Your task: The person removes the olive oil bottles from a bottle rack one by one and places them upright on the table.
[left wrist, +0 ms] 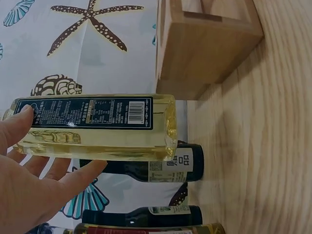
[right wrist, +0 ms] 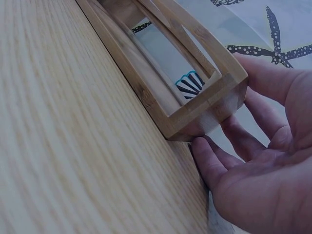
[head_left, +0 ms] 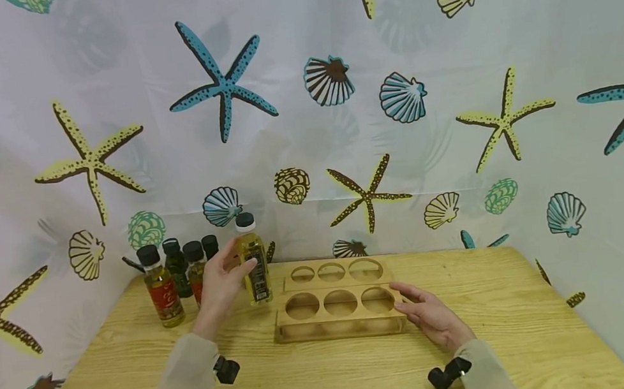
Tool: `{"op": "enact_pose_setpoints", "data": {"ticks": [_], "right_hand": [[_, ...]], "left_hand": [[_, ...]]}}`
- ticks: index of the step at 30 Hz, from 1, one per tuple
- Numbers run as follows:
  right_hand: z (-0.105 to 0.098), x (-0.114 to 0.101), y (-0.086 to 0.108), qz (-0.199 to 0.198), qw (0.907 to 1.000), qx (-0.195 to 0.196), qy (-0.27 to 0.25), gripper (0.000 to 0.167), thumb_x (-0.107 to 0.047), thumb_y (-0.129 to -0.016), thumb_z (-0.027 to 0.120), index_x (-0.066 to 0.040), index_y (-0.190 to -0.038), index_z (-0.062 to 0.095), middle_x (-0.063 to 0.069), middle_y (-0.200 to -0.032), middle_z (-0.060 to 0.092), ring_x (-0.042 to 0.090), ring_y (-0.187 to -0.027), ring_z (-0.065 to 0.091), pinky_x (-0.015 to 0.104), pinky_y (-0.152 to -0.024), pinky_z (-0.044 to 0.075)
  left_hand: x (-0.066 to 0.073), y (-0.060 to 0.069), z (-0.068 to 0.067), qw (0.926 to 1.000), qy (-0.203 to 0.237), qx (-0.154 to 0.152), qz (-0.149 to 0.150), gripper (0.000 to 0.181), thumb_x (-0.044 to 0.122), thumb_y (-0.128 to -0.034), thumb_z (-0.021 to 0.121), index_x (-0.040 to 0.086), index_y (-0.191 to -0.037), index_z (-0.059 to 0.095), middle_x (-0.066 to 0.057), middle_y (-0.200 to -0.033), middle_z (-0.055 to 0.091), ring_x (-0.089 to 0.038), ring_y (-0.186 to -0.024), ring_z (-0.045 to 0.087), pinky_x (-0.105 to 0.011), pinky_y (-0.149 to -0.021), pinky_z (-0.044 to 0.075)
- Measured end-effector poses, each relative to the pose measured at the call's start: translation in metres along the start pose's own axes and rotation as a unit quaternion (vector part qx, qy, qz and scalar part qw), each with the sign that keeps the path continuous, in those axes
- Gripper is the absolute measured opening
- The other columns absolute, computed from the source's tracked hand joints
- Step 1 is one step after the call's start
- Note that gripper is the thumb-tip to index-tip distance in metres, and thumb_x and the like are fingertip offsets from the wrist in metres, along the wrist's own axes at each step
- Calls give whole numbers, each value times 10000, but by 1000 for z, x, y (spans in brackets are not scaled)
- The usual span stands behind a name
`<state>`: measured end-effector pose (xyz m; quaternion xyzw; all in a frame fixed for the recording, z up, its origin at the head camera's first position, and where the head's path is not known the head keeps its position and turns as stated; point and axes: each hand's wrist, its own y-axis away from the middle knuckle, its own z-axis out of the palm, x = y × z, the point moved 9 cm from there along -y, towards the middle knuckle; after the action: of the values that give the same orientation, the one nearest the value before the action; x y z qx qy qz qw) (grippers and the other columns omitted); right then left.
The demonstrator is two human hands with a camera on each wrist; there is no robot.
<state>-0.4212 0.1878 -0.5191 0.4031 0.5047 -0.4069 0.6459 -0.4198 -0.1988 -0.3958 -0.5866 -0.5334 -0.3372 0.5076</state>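
Note:
My left hand (head_left: 220,288) grips a glass bottle of yellow oil (head_left: 252,259) with a black cap and a dark label. The bottle stands upright just left of the wooden bottle rack (head_left: 341,327); in the left wrist view its base (left wrist: 170,129) appears raised off the table. The rack has two stepped tiers with three round holes each, all unfilled. At the rack's right end, my right hand (head_left: 432,315) holds the corner. In the right wrist view, the fingers (right wrist: 209,158) and thumb lie against the rack's end (right wrist: 209,114).
Left of my left hand stand two red-labelled bottles, one in front (head_left: 164,295) and one partly hidden (head_left: 196,268). Dark bottles (head_left: 178,267) stand behind them. A patterned curtain (head_left: 306,144) hangs behind the wooden table (head_left: 321,379).

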Motion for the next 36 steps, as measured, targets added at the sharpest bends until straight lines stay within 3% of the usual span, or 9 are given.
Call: {"op": "enact_pose_setpoints", "data": {"ticks": [11,23,30,36], "right_hand": [[0,1,1,-9,10000,26,-31,589,-55,-965,594,-76,-1512,375,133,-1648,78,347,-1513,83,516,-1218,128],[1,4,0,37,10000,-14,9,600,-74,-969,596,-83,-1520,359,129,-1647,79,340,-1510,111,516,-1217,142],[0,4,0,35,9999,50,124,622,-117,-960,627,-98,-1522,362,116,-1645,111,294,-1461,248,357,-1111,327],[-1,3,0,-36,9999,110,126,612,-114,-955,634,-103,-1513,383,101,-1640,148,269,-1440,288,333,-1088,337]], "left_hand": [[-16,6,-5,9994,-188,-260,-164,713,193,-970,634,193,-1572,252,-146,-1592,285,-397,-1443,294,-578,-1117,338],[-37,5,-12,9986,-155,-427,-266,712,184,-975,625,187,-1574,241,-141,-1629,193,-404,-1468,241,-568,-1136,311],[-39,3,-13,9954,-216,-890,-270,726,183,-1011,562,157,-1593,130,-172,-1636,132,-430,-1479,181,-583,-1122,320],[-35,6,-14,9913,-428,-1233,-140,701,156,-1038,497,169,-1596,73,-194,-1638,81,-457,-1473,161,-589,-1120,313]]}}
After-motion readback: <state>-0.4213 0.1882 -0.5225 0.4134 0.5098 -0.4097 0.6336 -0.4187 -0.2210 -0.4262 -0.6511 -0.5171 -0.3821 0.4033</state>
